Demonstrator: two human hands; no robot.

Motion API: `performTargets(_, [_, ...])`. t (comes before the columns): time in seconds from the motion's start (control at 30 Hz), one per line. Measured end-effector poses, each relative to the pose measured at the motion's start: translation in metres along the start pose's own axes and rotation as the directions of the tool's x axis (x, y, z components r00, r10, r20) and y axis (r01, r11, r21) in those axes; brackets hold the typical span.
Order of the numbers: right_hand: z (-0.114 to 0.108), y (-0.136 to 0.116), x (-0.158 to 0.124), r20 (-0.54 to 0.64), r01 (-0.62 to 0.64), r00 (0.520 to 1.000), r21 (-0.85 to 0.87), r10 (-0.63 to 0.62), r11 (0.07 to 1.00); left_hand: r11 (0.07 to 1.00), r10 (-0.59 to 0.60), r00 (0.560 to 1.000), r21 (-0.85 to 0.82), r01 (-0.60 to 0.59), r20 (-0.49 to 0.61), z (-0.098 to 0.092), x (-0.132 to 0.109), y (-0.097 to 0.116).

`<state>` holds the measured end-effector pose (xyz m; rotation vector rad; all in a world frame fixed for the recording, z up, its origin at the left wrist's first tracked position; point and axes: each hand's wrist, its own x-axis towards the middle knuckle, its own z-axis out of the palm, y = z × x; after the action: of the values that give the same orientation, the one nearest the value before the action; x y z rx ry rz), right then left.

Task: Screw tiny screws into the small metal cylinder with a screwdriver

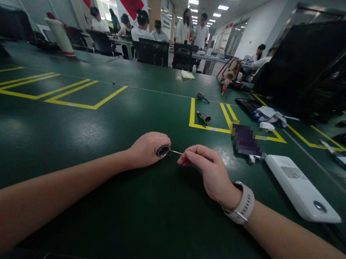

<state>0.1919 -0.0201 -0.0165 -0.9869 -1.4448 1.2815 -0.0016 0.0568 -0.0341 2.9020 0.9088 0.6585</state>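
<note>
My left hand (147, 149) rests on the green table (77, 142), closed around a small dark metal cylinder (162, 151) whose open end faces right. My right hand (208, 168), with a white watch at the wrist, pinches a thin metal pin (175, 151). The pin's tip sits at the mouth of the cylinder. Both forearms lie on the table near its front edge.
Two small metal parts (203, 117) (202, 97) lie further back among yellow marking lines. A white flat device (302, 187) lies at the right, with gloves (270, 115) and a big black case (318, 60) behind. Several people sit and stand at far desks.
</note>
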Motion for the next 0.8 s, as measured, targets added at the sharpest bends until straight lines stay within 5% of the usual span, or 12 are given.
performTargets(0.1, [0.006, -0.007, -0.007, 0.058, 0.189, 0.982, -0.422, -0.182, 0.887, 0.998, 0.0, 1.0, 0.055, -0.002, 0.027, -0.001, 0.0, 0.002])
performTargets(0.17, [0.006, -0.008, -0.007, 0.098, 0.206, 0.979, -0.472, -0.181, 0.857, 0.997, 0.006, 0.999, 0.076, -0.009, 0.037, -0.001, 0.0, 0.003])
performTargets(0.33, [-0.006, 0.003, 0.005, 0.1, -0.053, 0.994, -0.006, 0.053, 0.999, 0.998, 0.003, 0.999, 0.057, -0.006, 0.039, -0.001, 0.0, 0.001])
performTargets(0.5, [-0.014, 0.011, 0.015, 0.152, -0.222, 0.972, 0.333, 0.18, 0.916, 1.0, -0.011, 1.0, 0.029, 0.01, 0.028, -0.001, 0.001, 0.0])
performTargets(0.67, [-0.016, 0.013, 0.015, 0.172, -0.231, 0.969, 0.356, 0.18, 0.905, 1.0, 0.017, 0.998, -0.017, -0.016, 0.058, -0.002, 0.003, 0.001])
performTargets(0.8, [-0.012, 0.005, 0.008, 0.098, -0.029, 0.995, 0.082, 0.021, 0.996, 0.999, -0.029, 0.999, 0.017, 0.029, 0.037, -0.001, 0.002, 0.001])
